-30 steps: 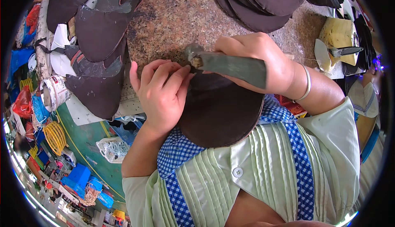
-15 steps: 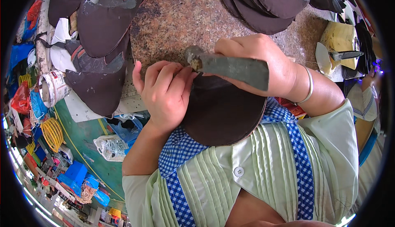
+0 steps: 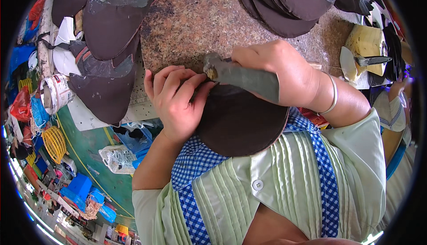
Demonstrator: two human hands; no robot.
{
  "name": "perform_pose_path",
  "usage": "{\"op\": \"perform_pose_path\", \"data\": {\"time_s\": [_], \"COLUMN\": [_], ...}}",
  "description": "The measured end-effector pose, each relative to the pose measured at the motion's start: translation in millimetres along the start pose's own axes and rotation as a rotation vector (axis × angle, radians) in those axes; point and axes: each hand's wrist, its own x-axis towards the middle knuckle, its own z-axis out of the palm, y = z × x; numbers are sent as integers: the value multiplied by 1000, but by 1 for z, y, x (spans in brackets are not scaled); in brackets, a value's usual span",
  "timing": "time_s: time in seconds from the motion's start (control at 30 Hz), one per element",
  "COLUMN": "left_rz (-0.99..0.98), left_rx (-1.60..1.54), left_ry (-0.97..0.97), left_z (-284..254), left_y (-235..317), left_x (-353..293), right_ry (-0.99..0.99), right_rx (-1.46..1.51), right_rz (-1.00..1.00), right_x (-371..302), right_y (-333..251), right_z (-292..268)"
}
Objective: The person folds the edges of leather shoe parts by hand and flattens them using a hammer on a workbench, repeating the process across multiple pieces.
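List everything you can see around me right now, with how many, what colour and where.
Hammer: one, grey, centre
Rounded piece: one, dark brown, below the hammer
Left pieces: several, dark brown, upper left
Right pieces: several, dark brown, upper right
Work surface: one, speckled brown, top centre
Block: one, yellowish, right
Paper-wrapped roll: one, whitish, far left
Basket: one, yellow, lower left
Crate: one, white, left of the apron
Floor: green, lower left
Smaller clutter: uncounted, mixed, both edges
Apron: one, blue-white check, on the person
Shirt: one, pale green, under the apron
Bangle: one, whitish, right wrist
Left hand: one, bare, at the rounded piece's upper edge
Right hand: one, bare, gripping the hammer
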Motion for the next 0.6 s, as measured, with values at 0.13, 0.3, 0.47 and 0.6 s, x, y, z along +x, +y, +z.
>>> {"op": "perform_pose_path", "data": {"time_s": [0.13,0.3,0.47,0.6], "left_rz": [36,99,197,226], "left_rx": [16,93,154,173], "left_ry": [-6,-22,-85,-36], "left_z": [-1,-5,-10,-6], "left_y": [0,7,11,10], "left_x": [1,3,-1,-2], "right_ry": [76,49,-59,-11], "right_rx": [-6,-11,-20,-160], "right_rz": [-26,-17,-62,-106], "right_x": [4,4,6,4], "right_y": [0,-3,-9,-12], "right_z": [-1,-3,-10,-10]}}
